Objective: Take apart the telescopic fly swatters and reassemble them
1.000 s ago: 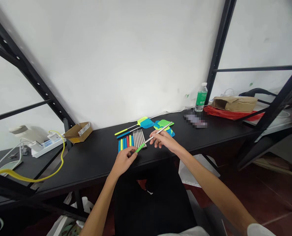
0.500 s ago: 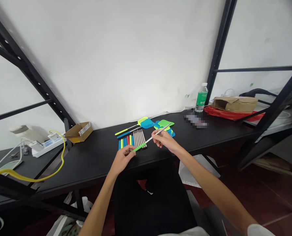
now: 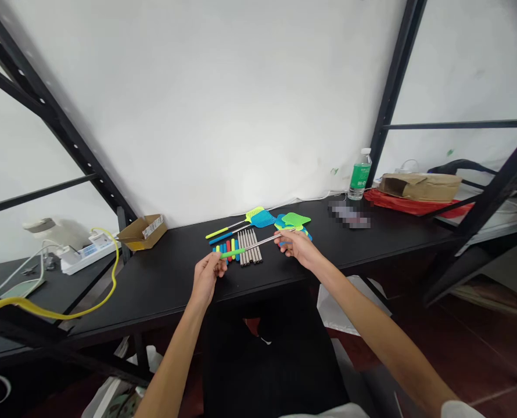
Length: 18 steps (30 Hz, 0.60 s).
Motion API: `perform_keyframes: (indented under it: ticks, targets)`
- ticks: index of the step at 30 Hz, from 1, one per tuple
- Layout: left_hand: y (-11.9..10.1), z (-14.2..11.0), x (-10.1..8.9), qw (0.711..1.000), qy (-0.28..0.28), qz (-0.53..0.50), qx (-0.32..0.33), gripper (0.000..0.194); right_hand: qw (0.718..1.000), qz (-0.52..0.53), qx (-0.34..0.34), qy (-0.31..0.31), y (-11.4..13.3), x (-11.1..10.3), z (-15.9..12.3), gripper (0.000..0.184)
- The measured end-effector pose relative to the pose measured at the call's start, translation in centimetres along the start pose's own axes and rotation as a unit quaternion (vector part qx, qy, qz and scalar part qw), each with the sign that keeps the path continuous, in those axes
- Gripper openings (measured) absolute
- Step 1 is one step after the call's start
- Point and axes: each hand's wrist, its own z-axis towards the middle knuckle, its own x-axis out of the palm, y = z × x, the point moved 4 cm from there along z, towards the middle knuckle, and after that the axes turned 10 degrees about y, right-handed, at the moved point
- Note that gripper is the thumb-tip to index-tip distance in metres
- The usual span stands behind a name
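Above the black table (image 3: 171,278), my left hand (image 3: 207,276) is closed on the outer end of a green handle (image 3: 233,253). A shiny metal rod (image 3: 262,241) extends from that handle to the right. My right hand (image 3: 297,245) pinches the rod near its far end; its fingers partly hide the tip. Behind the handle lie several loose coloured handles (image 3: 228,246), beside a row of grey metal rods (image 3: 252,254). Green, blue and yellow swatter heads (image 3: 296,219) are piled just behind my right hand. A yellow fly swatter (image 3: 216,233) and a blue fly swatter (image 3: 264,218) lie farther back.
An open cardboard box (image 3: 143,233) stands at the left, near a white power strip (image 3: 90,254) and a yellow cable (image 3: 114,278). A water bottle (image 3: 359,177) is at the back right. Black shelf frames (image 3: 393,87) rise on both sides.
The rod with its green handle has swung from a steep slant to a flatter one. My left hand has shifted left and turned, while my right hand has moved slightly right along with the rod.
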Motion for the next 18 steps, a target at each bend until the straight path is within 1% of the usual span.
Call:
perform_keyframes:
  ticks: [2, 5, 8, 13, 18]
  targets:
    - [0.0, 0.0, -0.3, 0.999, -0.032, -0.029, 0.009, 0.031, 1.0, 0.001, 0.001, -0.005, -0.3, 0.2, -0.1, 0.023]
    - [0.1, 0.1, -0.6, 0.994, -0.079, -0.073, 0.019, 0.031, 1.0, -0.002, -0.017, -0.01, -0.5, 1.3, -0.5, 0.025]
    - [0.1, 0.1, -0.9, 0.989, -0.108, -0.095, 0.022, 0.031, 0.999, 0.008, -0.039, -0.025, -1.1, 2.4, -0.8, 0.028]
    - [0.0, 0.0, -0.9, 0.987, -0.117, -0.104, 0.024, 0.027, 0.995, 0.042, -0.082, -0.046, -2.2, 3.0, -0.8, 0.03]
    - [-0.2, 0.0, -0.7, 0.989, -0.105, -0.097, 0.032, 0.022, 0.99, 0.073, -0.108, -0.059, -2.3, 2.8, -0.8, 0.027]
